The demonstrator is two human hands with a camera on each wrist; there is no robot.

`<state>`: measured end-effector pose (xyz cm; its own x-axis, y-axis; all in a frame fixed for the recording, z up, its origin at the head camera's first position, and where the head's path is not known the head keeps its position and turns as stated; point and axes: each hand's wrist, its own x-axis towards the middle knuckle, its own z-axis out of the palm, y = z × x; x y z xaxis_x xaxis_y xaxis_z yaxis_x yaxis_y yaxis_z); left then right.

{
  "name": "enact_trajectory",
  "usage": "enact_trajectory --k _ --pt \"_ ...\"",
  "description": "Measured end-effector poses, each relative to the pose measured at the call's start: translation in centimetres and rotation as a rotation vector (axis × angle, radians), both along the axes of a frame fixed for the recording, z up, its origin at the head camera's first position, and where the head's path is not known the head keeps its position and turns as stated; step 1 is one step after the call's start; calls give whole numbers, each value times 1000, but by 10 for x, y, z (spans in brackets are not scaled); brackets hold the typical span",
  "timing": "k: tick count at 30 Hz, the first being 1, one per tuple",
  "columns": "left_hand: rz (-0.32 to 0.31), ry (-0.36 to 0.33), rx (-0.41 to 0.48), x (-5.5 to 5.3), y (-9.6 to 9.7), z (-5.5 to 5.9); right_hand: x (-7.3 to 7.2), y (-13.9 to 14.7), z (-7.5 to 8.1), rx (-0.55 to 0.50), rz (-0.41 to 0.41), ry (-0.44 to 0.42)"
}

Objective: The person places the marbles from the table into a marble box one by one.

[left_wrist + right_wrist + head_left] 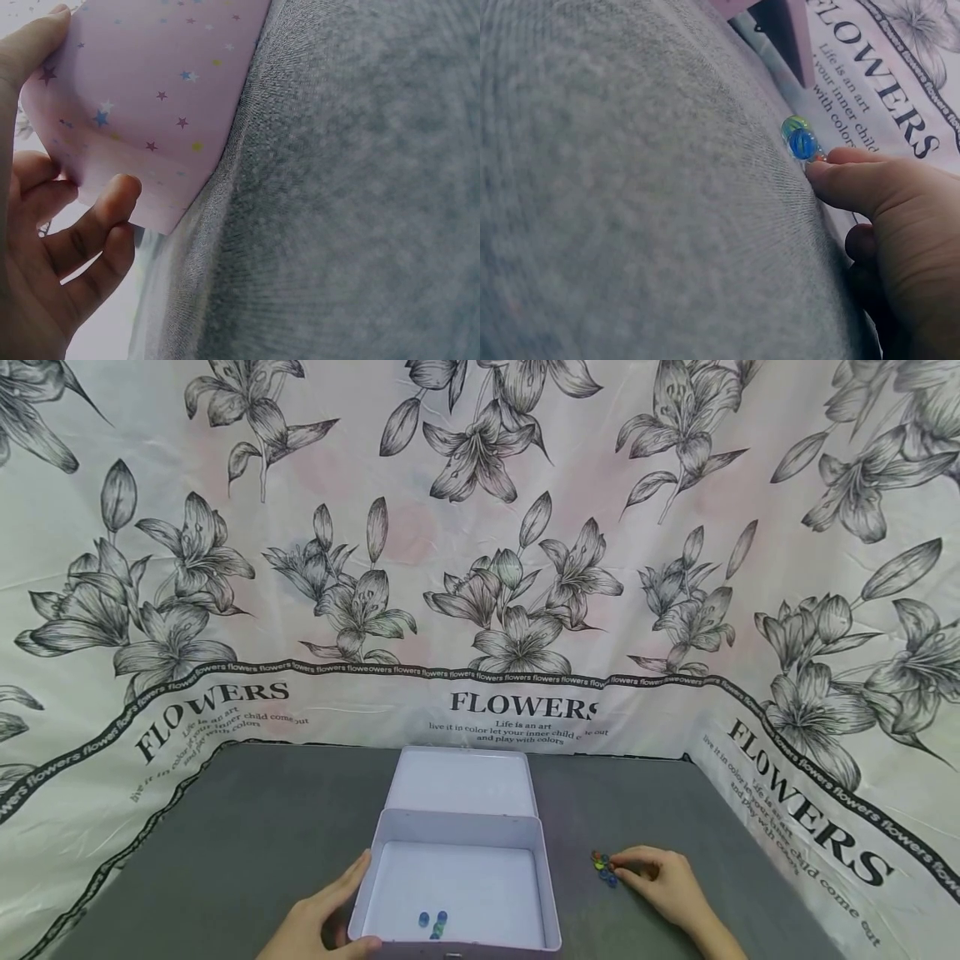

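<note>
Your left hand (318,912) grips the box (551,893) at its near left corner; your right hand (664,878) pinches a reddish marble (611,866) beside a small pile (603,874) on the tabletop (247,843), right of the box. More marbles (441,917) lie inside, nearside. The lid (461,783) is open, far.

Grey tbl (262,843) w/ open box (461,828) & marbles (602,865).
</note>
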<state>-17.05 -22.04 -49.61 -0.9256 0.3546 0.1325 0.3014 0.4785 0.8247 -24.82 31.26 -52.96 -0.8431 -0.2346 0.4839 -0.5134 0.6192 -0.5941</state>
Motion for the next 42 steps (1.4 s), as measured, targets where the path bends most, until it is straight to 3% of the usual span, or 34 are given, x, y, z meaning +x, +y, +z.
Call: enact_trajectory --k 6,16,22,31,35,42 --pt "4 5 2 -2 1 -1 -1 0 1 -15 -17 -33" --pt "1 33 7 -1 -1 -3 -5 -7 15 -210 -71 -247" --pt "7 28 -7 -1 -1 -2 -11 -18 47 -258 -62 -248" --pt "8 16 -5 -3 0 -1 -41 -29 105 -184 0 -93" --pt "-3 26 15 -4 0 -1 -52 -44 114 -184 38 -99" --pt "-28 42 43 -2 -1 -1 -63 -89 112 -210 132 -127"
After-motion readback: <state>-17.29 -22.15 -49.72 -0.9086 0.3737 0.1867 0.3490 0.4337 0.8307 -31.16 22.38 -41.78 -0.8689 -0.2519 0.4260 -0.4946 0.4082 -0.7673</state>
